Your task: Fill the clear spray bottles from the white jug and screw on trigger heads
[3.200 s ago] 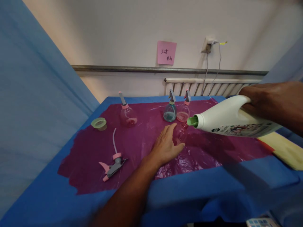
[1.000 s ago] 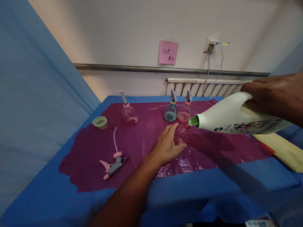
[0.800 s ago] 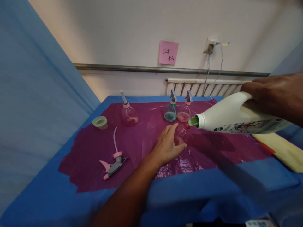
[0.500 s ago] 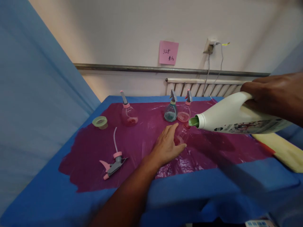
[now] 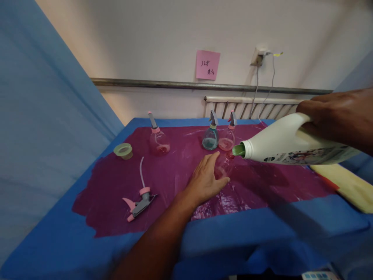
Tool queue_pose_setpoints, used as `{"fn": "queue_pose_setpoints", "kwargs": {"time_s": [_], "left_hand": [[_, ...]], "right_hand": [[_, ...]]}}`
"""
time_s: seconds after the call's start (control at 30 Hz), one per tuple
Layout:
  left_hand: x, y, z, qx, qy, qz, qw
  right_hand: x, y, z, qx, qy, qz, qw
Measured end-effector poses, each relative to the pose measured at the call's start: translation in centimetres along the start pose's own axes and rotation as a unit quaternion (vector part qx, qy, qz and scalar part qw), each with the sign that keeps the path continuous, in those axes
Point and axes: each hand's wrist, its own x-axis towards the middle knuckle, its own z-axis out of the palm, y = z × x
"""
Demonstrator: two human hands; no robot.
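My right hand grips the handle of a big white detergent jug, tipped almost flat with its green spout pointing left. Just under the spout stands a small clear pink spray bottle body with its top off. My left hand is wrapped around that bottle from the left, thumb at the front and fingers behind it. A pink and grey trigger sprayer head with its dip tube lies loose on the purple plastic sheet to the left.
Three capped spray bottles stand at the back: one pink, one teal, one pink. A green cap sits at the left. A yellow pad lies at the right. Blue cloth covers the table and side wall.
Since 3.2 s ago the jug has risen slightly at its rear, with the spout still over the open bottle. Over the last second nothing has visibly moved.
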Motion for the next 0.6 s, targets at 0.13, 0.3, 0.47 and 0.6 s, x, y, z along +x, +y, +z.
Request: {"fn": "queue_pose_setpoints", "kwargs": {"time_s": [0.13, 0.3, 0.47, 0.6], "left_hand": [[0.02, 0.00, 0.00, -0.003, 0.002, 0.003, 1.000], [0.03, 0.06, -0.05, 0.000, -0.001, 0.002, 1.000], [0.02, 0.06, -0.04, -0.001, 0.000, 0.003, 1.000], [-0.02, 0.07, -0.03, -0.004, -0.001, 0.000, 1.000]], "right_hand": [[0.04, -0.07, 0.05, 0.000, 0.018, -0.009, 1.000], [0.01, -0.21, -0.11, -0.008, 0.018, -0.008, 1.000], [-0.03, -0.19, -0.18, -0.011, 0.012, 0.000, 1.000], [-0.12, 0.10, 0.09, -0.003, 0.032, -0.013, 0.999]]}}
